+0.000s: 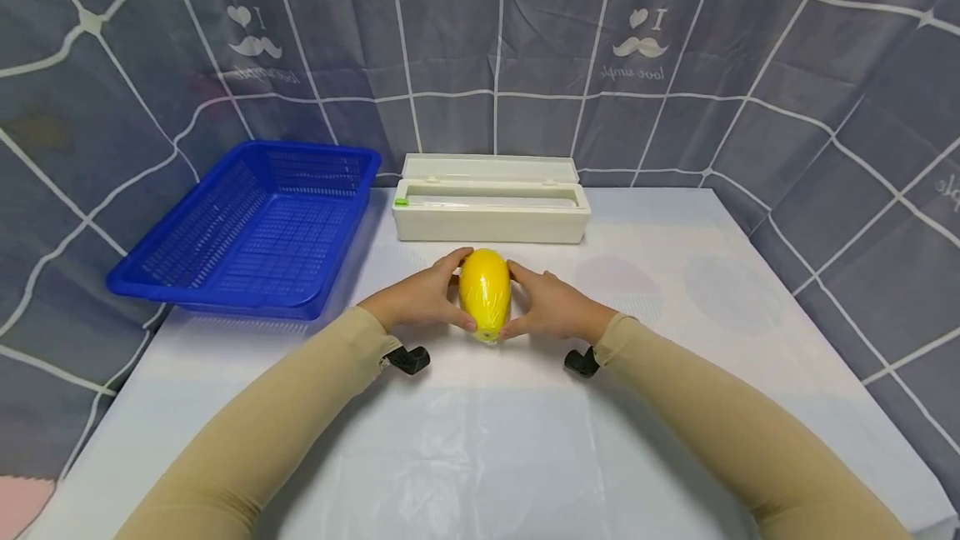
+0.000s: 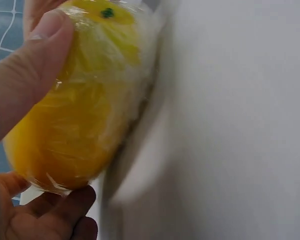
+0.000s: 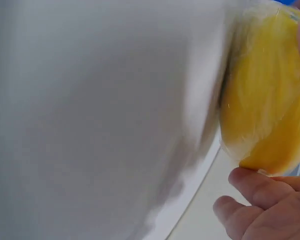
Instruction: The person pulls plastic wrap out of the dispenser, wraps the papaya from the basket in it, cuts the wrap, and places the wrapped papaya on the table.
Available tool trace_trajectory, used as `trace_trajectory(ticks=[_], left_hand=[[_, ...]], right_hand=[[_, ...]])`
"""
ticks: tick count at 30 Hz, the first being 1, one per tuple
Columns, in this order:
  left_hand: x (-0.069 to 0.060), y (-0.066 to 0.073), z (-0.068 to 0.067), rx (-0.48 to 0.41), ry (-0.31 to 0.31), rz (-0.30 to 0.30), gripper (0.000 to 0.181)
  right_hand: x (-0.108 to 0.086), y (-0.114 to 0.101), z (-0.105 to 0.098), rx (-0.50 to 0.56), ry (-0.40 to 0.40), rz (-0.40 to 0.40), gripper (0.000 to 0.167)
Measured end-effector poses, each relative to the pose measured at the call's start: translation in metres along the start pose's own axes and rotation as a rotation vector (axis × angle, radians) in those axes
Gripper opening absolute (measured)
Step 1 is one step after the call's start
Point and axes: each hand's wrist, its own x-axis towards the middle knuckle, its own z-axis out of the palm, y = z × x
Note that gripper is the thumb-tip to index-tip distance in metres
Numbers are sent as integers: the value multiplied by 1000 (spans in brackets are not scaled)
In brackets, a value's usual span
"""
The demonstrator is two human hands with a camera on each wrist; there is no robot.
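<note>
A yellow mango-like fruit [image 1: 486, 292] is between the two hands near the middle of the table. Clear, wrinkled plastic film covers it, and a small green spot shows at one end of the fruit [image 2: 85, 120] in the left wrist view. My left hand [image 1: 426, 300] holds its left side, thumb near the close end and fingers at the far end. From the right, my right hand [image 1: 557, 305] grips the fruit [image 3: 265, 95] in the same way. Whether its underside touches the table cannot be made out.
Behind the fruit stands a long white cling film dispenser [image 1: 491, 227], lid raised, with a green piece at its left end. A blue plastic basket [image 1: 322, 302] sits at the back left. White sheeting covers the table [image 1: 465, 457]; grey checked curtains [image 1: 450, 40] surround it.
</note>
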Motion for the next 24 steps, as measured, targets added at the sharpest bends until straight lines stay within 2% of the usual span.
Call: trace_trajectory(ticks=[3,7,14,17,24], left_hand=[[1,1,3,-13,-2,7,131],[1,2,4,8,-9,8,131],[2,-3,3,42,-28,13,131],[3,-4,4,37,-45,18,134],[5,-3,7,59,-77,-1,140]], right_hand=[[-4,4,-3,4,28,1,117],[-4,9,-5,38,18,-7,120],[8,14,-3,123,-63,-51,140],[10,15,-2,115,-72,-47,142],[5,12,-6,78,-36,-19,141]])
